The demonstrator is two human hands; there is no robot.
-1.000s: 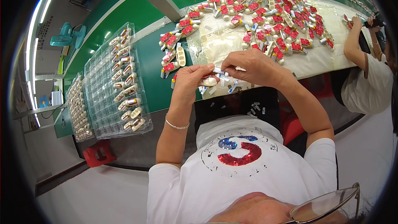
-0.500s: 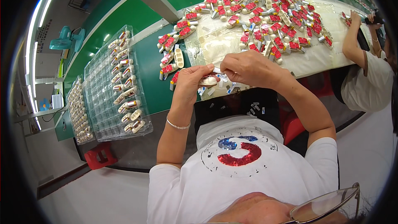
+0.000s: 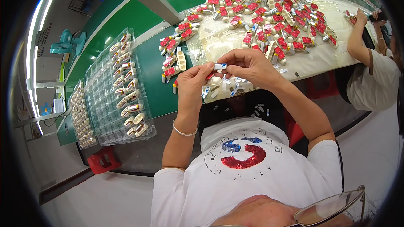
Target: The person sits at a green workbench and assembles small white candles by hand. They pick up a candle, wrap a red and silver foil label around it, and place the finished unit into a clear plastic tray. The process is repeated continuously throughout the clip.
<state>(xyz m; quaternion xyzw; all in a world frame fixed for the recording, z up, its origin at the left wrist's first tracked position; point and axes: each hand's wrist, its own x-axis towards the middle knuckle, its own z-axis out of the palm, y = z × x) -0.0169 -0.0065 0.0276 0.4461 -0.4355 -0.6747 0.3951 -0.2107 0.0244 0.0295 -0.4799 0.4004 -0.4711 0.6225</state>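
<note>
Both hands have lifted slightly; right hand (image 3: 248,65) and left hand (image 3: 194,82) pinch a white strip (image 3: 220,66).

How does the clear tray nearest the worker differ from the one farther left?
The nearer clear tray is larger in view and mostly empty, with parts filling only its right-hand columns. The farther tray looks smaller and is packed with pale parts throughout. Both are clear compartment trays lying on the green table.

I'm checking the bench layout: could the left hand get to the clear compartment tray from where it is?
Probably yes: the left hand is up at the small piece, and only bare green bench lies between it and the clear tray to its left.
</note>
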